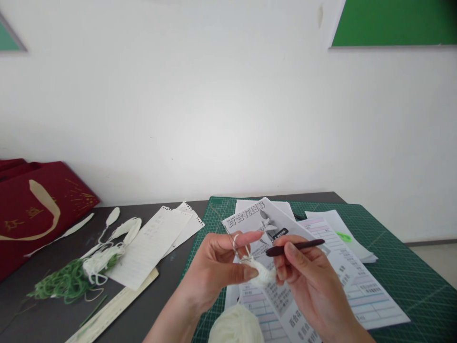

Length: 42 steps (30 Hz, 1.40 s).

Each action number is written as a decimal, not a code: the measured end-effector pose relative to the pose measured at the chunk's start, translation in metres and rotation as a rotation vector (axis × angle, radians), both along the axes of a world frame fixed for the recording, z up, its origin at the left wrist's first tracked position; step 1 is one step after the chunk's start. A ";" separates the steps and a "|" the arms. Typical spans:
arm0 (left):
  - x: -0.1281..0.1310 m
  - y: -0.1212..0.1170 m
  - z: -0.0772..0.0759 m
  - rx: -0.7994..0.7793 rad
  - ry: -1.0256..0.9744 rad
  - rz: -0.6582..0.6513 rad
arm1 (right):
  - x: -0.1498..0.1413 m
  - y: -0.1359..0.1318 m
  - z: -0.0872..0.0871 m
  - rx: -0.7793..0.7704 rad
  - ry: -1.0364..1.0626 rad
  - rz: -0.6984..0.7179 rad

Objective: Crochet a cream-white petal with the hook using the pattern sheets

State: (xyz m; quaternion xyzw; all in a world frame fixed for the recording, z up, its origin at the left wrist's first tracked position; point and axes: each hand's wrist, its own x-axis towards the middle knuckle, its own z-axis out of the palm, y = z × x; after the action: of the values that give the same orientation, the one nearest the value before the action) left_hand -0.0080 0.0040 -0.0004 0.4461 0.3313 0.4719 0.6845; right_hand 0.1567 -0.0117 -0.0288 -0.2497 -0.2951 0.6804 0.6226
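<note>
A small white crochet piece [263,272] is pinched between the thumb and fingers of my left hand [217,267]. White yarn [235,242] loops around that hand's raised index finger. My right hand [303,271] is closed around the dark handle of a crochet hook [296,247], which points left toward the piece. Its fingertips are close to the piece's right edge. Whether the hook's thin tip sits in a stitch is too small to tell. Below the hands lies a ball of white yarn [236,326], cut off by the bottom edge, with a strand rising from it.
Printed pattern sheets [374,305] lie on a green cutting mat [424,290], with a bright green clip [343,237] on paper at right. Leftward are notebook pages [150,238], a pale ruler-like strip [114,312], green yarn [64,283], white crocheted petals [113,216] and a red bag [43,205].
</note>
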 end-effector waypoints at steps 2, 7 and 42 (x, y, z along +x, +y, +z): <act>0.003 -0.001 -0.001 -0.044 -0.022 -0.003 | -0.003 -0.001 0.000 0.017 -0.015 -0.048; 0.007 -0.003 0.000 -0.045 0.007 0.050 | -0.005 0.000 -0.002 0.021 -0.030 -0.096; 0.021 -0.005 -0.004 0.036 -0.052 0.324 | -0.010 0.005 -0.007 0.004 -0.097 -0.089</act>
State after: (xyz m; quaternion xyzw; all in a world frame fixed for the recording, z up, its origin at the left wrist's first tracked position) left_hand 0.0128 -0.0005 -0.0043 0.3868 0.3726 0.5934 0.5995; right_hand 0.1464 -0.0063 -0.0362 -0.2941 -0.3151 0.6385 0.6376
